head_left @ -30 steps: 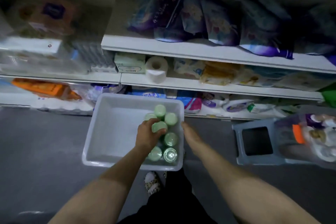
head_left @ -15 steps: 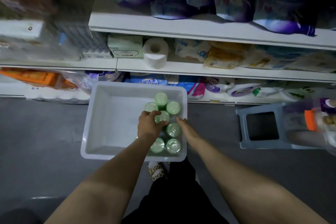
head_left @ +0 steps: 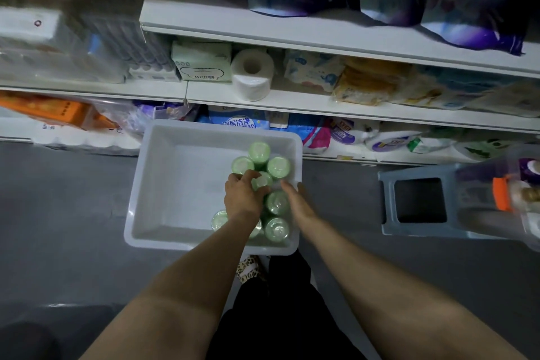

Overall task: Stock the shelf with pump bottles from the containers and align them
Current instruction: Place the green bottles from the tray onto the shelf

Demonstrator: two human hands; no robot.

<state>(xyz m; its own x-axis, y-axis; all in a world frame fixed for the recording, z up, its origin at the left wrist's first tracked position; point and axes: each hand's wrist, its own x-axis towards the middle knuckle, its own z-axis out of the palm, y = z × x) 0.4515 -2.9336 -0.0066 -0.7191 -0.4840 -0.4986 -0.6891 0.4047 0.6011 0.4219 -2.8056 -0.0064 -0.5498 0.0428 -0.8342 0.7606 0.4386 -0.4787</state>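
Fingers of our left hand (head_left: pixel 244 196) curl over the cap of one pale green pump bottle (head_left: pixel 262 180) in the cluster at the right of the white plastic tub (head_left: pixel 163 184), and they have closed more tightly since a moment ago. Our right hand (head_left: pixel 298 202) lies straight-fingered near the tub's right wall, having edged nearer. We judge the lift is next, shelf still unstocked.
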